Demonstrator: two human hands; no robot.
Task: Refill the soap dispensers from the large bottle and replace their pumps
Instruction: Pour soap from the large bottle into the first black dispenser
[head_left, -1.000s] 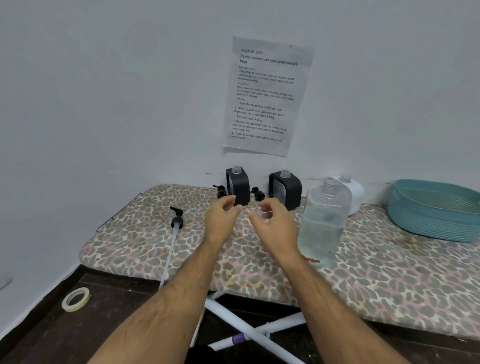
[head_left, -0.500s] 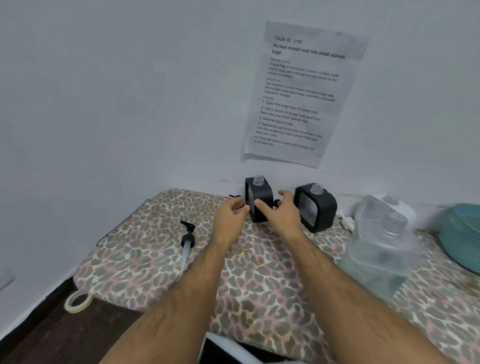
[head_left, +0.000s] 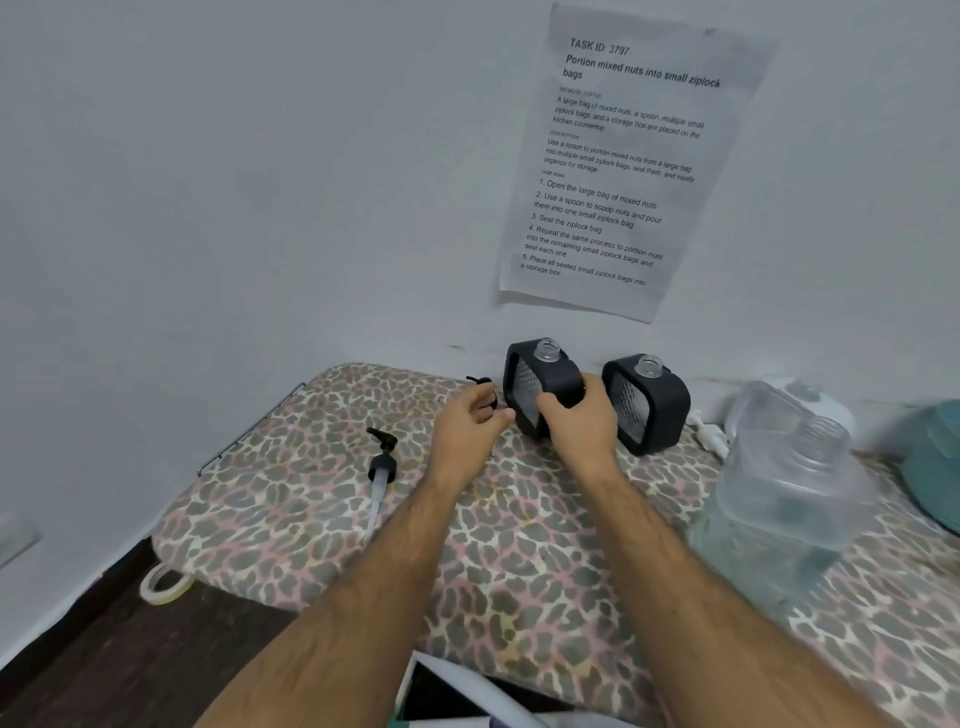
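Left-hand dispenser, a black square-framed soap dispenser with a clear threaded neck (head_left: 543, 387), stood at the back of the leopard-print padded worktop (head_left: 311, 499), close to the white wall. Neck open, no pump fitted. Right hand (head_left: 579, 426) gripped it around the lower front, fingers curled on the black frame; judged a hold to draw it forward for filling. Left hand (head_left: 467, 421) sat just left of this dispenser, fingers loosely curled near a small black pump part (head_left: 480, 383); could not tell whether the grip had hold of it.

Second black square dispenser (head_left: 647, 402) stood just right of the first, also neckless of pump, untouched. Large clear plastic refill bottle (head_left: 784, 504), uncapped, partly full, stood further right and nearer the viewer, within reach for pouring. Black pump head with long white dip tube (head_left: 382, 465) lay well left of the first dispenser, set aside flat so the necks stay clear. Filling judged not yet begun.
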